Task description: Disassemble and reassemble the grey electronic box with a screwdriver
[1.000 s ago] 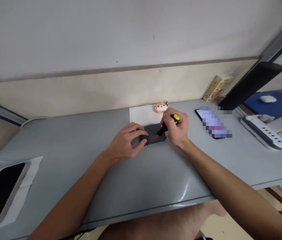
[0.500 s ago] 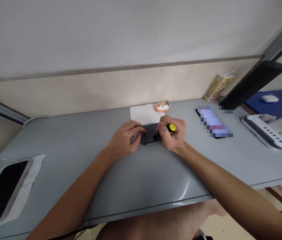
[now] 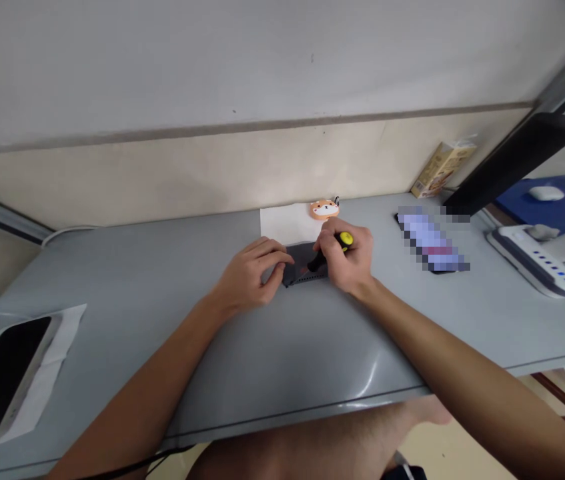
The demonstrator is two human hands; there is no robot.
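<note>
A flat dark grey rectangular piece (image 3: 303, 256) with a row of small holes along its near edge lies on the grey desk. My left hand (image 3: 257, 273) pinches its left end, thumb and fingers closed on the corner. In my right hand (image 3: 346, 257) is a screwdriver (image 3: 345, 239) with a black and yellow handle, held tilted. Its shaft slants down to the left over the piece's near side; whether the tip touches cannot be made out. Part of the piece's right end is hidden behind my right hand.
White paper (image 3: 282, 223) lies behind the piece, with an orange animal-faced case (image 3: 325, 209) on its right. A phone (image 3: 429, 240), a carton (image 3: 442, 168) and a white power strip (image 3: 537, 257) are at right. A black-topped device (image 3: 5, 377) rests on paper at left.
My right hand and the screwdriver have shifted slightly away from me, and more of the shaft and the holed edge shows. My left hand stays on the left end.
</note>
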